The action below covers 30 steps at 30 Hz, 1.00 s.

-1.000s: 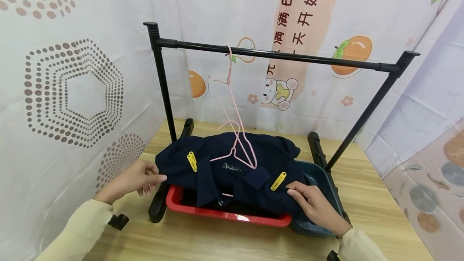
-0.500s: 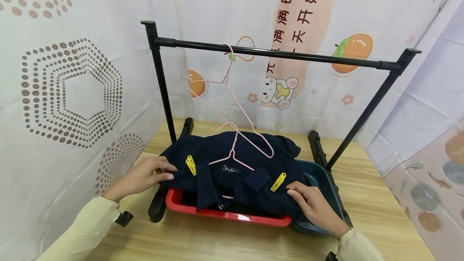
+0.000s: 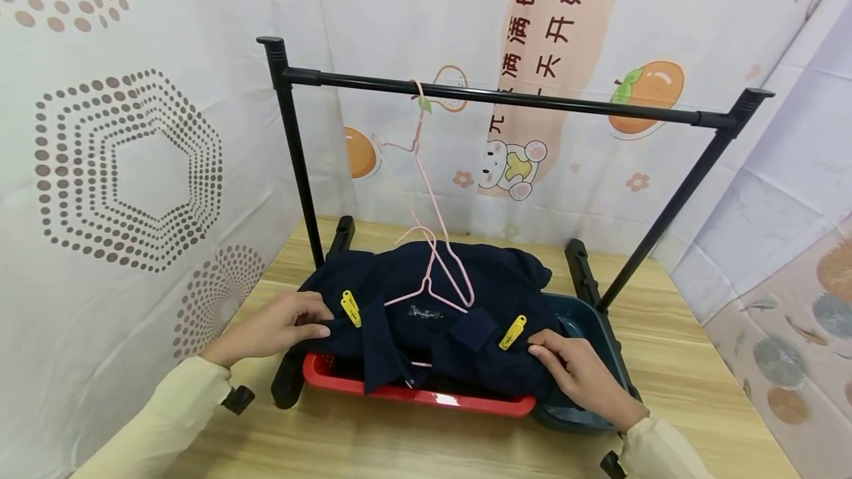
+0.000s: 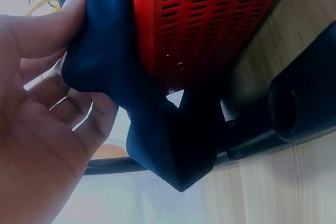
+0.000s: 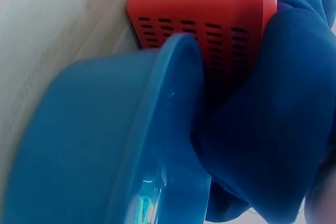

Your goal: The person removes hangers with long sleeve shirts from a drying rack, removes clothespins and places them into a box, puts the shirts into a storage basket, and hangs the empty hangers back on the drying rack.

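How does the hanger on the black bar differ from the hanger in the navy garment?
The upper hanger hooks over the black bar; the lower hanger is not on it. The upper hanger is bare, while the lower hanger sits partly inside the navy garment. Both are pink.

Bright head view (wrist views dimmer)

Navy shirt, yellow clips
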Motion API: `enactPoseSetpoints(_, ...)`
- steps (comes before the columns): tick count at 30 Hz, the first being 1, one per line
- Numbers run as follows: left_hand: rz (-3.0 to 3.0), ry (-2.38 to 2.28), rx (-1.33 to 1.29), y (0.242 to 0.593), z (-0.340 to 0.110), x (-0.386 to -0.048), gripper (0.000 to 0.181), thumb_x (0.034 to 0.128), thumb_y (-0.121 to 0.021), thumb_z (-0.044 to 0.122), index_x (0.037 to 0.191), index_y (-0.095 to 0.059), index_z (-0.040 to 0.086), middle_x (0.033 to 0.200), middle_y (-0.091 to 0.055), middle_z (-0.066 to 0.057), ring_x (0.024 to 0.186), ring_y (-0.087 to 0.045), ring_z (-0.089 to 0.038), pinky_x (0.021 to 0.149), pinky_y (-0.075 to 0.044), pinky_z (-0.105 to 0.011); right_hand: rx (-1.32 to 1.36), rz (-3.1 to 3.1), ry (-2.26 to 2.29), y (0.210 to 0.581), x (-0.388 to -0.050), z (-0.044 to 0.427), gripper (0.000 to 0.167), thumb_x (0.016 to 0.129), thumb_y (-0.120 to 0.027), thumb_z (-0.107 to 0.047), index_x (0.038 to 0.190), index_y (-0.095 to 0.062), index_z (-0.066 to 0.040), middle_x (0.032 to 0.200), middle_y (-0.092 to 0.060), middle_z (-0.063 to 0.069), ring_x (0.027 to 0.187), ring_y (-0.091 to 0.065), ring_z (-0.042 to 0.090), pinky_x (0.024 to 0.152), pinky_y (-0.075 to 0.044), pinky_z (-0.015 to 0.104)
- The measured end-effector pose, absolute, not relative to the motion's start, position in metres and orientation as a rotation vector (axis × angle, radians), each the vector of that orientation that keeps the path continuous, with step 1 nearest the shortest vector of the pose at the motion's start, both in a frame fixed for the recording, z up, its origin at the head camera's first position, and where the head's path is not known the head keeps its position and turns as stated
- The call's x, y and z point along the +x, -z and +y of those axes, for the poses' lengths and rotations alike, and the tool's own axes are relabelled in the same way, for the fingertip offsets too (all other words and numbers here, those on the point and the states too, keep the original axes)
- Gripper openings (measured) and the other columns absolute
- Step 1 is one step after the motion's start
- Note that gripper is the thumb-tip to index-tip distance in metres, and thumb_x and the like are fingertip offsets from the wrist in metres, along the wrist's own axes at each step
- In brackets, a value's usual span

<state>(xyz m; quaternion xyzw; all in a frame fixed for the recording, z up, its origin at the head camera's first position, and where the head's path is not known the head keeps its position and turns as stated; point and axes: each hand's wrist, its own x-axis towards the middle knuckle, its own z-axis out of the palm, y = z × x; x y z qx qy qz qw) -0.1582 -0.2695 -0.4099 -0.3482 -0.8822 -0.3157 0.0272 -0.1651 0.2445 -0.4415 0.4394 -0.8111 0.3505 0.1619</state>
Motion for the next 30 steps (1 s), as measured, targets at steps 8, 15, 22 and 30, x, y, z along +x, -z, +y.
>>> enactPoseSetpoints(8,-2.722,1.03,-1.032,0.409,-0.266,-0.157,0.015,0.09,-0.077,0.002,0.094,-0.079,0.016,0.077,-0.049,0.013,0.067,-0.046,-0.003,0.061,-0.044,-0.024,1.181,-2.435,-0.984,0.439,-0.17,0.243,0.028,0.098,-0.068,-0.001,0.109,-0.069,-0.026,0.087,-0.064,-0.018,0.062,-0.047,-0.004,0.056,-0.043,0.017)
enactPoseSetpoints(15,-2.712,1.019,-0.938,0.408,-0.262,-0.155,0.015,0.0874,-0.079,0.0,0.091,-0.08,0.014,0.076,-0.05,0.014,0.065,-0.046,-0.003,0.06,-0.045,-0.025,1.048,-2.51,-1.077,0.425,-0.174,0.235,0.026,0.097,-0.072,-0.012,0.122,-0.07,-0.021,0.085,-0.061,-0.017,0.057,-0.044,0.002,0.052,-0.04,0.022)
enactPoseSetpoints(22,-2.698,1.03,-0.903,0.41,-0.259,-0.153,0.013,0.0868,-0.079,-0.001,0.091,-0.08,0.012,0.075,-0.05,0.013,0.064,-0.046,-0.003,0.059,-0.045,-0.025,1.038,-2.538,-1.168,0.411,-0.171,0.224,0.025,0.098,-0.072,-0.016,0.123,-0.072,-0.019,0.073,-0.055,-0.012,0.054,-0.043,0.005,0.049,-0.039,0.023)
enactPoseSetpoints(30,-2.612,0.927,-0.902,0.406,-0.259,-0.154,0.019,0.081,-0.083,-0.003,0.09,-0.081,0.013,0.074,-0.051,0.017,0.068,-0.044,-0.004,0.059,-0.041,-0.024,0.837,-2.649,-1.124,0.401,-0.168,0.217,0.02,0.098,-0.072,-0.03,0.115,-0.075,-0.02,0.077,-0.065,-0.012,0.054,-0.047,0.007,0.051,-0.039,0.025)
